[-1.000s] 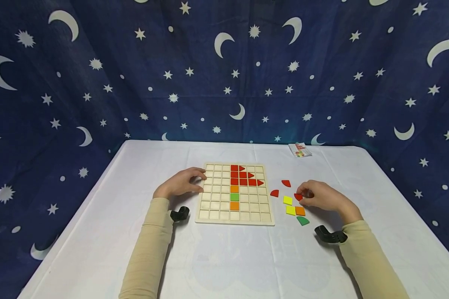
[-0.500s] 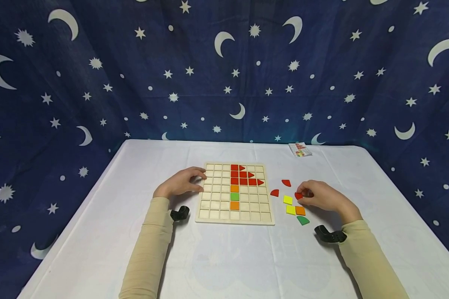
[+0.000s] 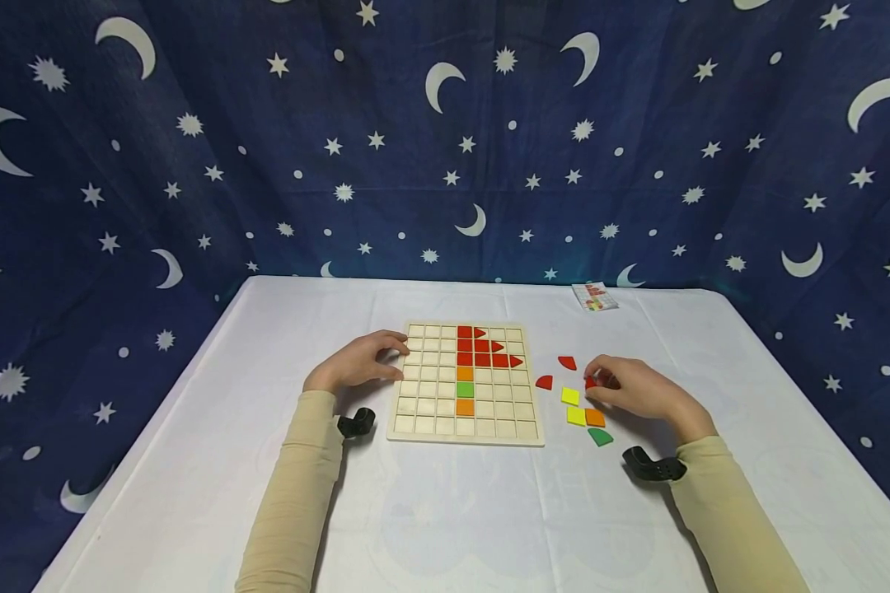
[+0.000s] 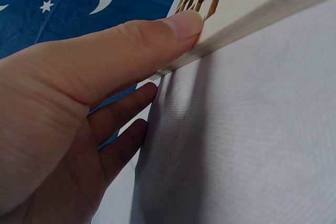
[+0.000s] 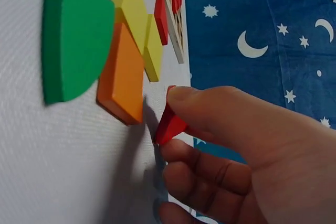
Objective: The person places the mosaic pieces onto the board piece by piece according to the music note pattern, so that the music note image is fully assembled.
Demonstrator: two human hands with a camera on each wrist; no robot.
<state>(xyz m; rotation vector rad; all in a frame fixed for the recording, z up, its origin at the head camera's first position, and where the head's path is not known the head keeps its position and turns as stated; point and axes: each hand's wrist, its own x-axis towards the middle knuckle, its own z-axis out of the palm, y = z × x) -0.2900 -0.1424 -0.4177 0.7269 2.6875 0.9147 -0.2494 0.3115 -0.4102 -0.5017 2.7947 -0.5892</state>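
Note:
My left hand (image 3: 359, 362) rests at the left edge of a wooden grid board (image 3: 423, 428), its thumb touching the rim in the left wrist view. Red squares and pointed red tiles (image 3: 482, 360) fill part of the upper rows. Below them runs a column of orange, green and orange squares. Right of the board, my right hand (image 3: 638, 387) pinches a red tile (image 5: 170, 124) between thumb and fingers, tilted in the right wrist view and partly hidden. Two red quarter-circle tiles (image 3: 567, 362) lie nearby.
Two yellow squares (image 3: 570, 396), an orange square (image 3: 595, 417) and a green quarter-circle tile (image 3: 601, 437) lie close to my right hand. A printed pattern card (image 3: 595, 297) lies at the table's back edge. Behind hangs a blue curtain (image 3: 386, 206) with moons and stars.
My right hand has shifted slightly left with the red tile, which has turned and now shows less between the fingers. My left hand and the board have stayed put.

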